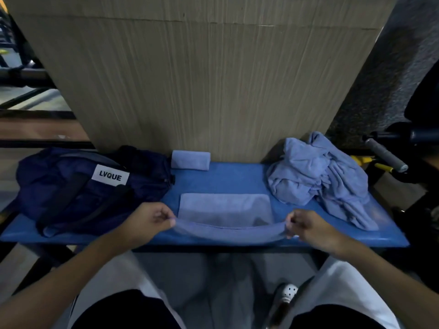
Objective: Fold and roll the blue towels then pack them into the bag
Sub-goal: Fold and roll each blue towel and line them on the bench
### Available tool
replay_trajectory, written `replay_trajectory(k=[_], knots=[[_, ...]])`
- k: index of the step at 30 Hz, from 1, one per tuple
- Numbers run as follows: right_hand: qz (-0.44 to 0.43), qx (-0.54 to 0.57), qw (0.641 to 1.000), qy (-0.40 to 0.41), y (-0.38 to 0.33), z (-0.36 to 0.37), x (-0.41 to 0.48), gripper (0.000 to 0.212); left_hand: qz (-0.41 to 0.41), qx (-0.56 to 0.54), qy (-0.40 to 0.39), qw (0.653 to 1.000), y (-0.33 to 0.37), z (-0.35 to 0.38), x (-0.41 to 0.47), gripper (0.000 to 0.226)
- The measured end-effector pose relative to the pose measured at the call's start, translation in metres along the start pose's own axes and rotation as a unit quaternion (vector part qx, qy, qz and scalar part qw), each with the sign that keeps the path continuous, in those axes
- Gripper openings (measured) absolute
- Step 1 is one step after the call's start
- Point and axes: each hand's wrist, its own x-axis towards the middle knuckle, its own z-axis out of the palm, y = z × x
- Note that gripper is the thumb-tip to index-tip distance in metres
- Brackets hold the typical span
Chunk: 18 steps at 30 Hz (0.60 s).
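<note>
Soft rectangular towel (pixel 224 210), hem in left grip (pixel 149 220), right grip (pixel 308 227)

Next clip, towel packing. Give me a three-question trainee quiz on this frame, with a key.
1. True or false: the rolled towel is already inside the bag.
2. Where does the pile of unfolded towels lie? A) on the bag B) at the right end of the bench C) on the floor
3. How many hands pinch the near edge of the flat towel?

Key
1. False: it lies on the bench beside the bag.
2. B
3. Two: the left hand and the right hand.
</note>
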Motion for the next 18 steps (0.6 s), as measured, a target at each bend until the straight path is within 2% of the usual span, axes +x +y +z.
replay_trajectory(k=[4, 9, 18], knots=[[0.000, -0.011, 1.000, 0.006, 0.012, 0.000, -0.004, 0.023, -0.009, 0.022, -0.021, 0.999, -0.002, 0.001, -0.008, 0.010], [0.002, 0.008, 1.000, 0.014, 0.012, -0.005, 0.001, 0.018, -0.007, 0.019, 0.006, 1.000, 0.004, 0.003, -0.004, 0.007], [-0.012, 0.017, 0.986, 0.167, 0.014, 0.008, 0.044, 0.021, -0.010, 0.027, 0.127, 0.992, -0.007, 0.018, 0.034, 0.010]])
